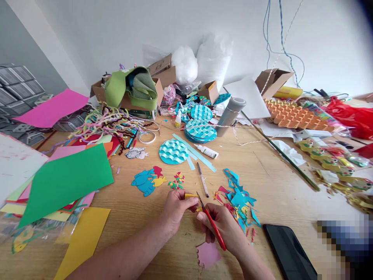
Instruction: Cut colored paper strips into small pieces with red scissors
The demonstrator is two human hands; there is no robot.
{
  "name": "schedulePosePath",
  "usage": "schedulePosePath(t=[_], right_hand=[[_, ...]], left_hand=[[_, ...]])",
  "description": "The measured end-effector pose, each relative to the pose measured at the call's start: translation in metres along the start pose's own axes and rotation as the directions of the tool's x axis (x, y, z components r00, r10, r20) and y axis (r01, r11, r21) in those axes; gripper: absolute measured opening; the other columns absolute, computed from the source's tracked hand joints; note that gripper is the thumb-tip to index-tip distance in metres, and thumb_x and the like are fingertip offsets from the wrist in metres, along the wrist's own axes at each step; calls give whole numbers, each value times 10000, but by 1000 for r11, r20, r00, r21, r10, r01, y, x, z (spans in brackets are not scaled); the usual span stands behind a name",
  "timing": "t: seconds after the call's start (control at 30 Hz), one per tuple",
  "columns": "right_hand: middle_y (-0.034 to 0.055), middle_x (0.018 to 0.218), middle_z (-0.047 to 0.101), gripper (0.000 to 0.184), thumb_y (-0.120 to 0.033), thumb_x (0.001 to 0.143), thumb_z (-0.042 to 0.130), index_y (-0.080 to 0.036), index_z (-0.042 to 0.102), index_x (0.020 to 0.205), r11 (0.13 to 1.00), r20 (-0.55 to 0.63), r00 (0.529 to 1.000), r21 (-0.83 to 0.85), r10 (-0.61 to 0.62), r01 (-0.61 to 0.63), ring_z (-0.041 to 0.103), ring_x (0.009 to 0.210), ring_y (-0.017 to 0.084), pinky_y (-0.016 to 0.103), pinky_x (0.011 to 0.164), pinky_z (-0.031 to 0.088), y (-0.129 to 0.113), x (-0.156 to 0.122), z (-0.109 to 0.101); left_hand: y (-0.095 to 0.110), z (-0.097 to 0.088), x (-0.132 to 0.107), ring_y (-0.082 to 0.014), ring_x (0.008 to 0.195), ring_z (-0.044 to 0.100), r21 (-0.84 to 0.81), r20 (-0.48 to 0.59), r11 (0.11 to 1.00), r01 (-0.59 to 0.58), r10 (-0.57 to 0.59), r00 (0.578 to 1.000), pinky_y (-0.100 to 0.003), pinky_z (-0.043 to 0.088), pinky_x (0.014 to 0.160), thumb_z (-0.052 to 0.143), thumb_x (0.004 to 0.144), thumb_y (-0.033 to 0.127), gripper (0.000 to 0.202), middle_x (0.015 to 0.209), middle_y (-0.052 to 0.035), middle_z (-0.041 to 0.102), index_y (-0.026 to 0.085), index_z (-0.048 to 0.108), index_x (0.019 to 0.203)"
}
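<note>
Between the thumb and fingers of my left hand (178,208) is a small piece of yellow paper (191,196). My right hand (218,223) grips red-handled scissors (214,227), whose blades meet the paper's right edge. Below the hands lies a pink paper piece (208,254) with a scalloped edge. Just beyond them are blue fish cutouts (143,181), a yellow fish cutout (159,181), a red one (157,171) and a little heap of tiny coloured bits (177,180). Blue paper scraps (240,196) are strewn to the right, near a pen (202,179).
Coloured sheets, a green one (70,179) on top, cover the left side. A phone (288,251) lies front right. Blue wavy paper discs (174,151), a glue bottle (207,151) and a grey flask (231,116) stand farther back. A long green stick (282,153) slants across the right.
</note>
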State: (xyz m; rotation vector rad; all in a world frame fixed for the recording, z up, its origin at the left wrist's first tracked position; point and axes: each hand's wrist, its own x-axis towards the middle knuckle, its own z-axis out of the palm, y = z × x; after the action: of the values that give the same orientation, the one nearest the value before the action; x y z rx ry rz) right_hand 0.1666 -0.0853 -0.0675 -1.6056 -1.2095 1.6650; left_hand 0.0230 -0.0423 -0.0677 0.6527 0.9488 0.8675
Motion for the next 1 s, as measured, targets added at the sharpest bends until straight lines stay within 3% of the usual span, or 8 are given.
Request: schedulePosePath(t=[0.5, 1.0], right_hand=[[-28, 503, 580, 453, -585, 711, 663, -185, 460, 647, 1000, 0, 1000, -17, -17, 17, 582, 381, 130, 186, 351, 350, 1, -1, -1], [-29, 502, 577, 452, -581, 705, 668, -187, 456, 645, 1000, -1, 1000, -15, 0, 0, 588, 382, 134, 182, 347, 340, 0, -1, -1]], left_hand=[[0, -1, 0, -105, 555, 478, 31, 48, 1000, -1, 0, 999, -250, 372, 582, 708, 605, 237, 149, 550, 5, 559, 132, 607, 580], [-2, -3, 2, -119, 578, 515, 19, 26, 1000, -23, 22, 999, -258, 398, 593, 712, 616, 239, 145, 582, -9, 594, 131, 616, 612]])
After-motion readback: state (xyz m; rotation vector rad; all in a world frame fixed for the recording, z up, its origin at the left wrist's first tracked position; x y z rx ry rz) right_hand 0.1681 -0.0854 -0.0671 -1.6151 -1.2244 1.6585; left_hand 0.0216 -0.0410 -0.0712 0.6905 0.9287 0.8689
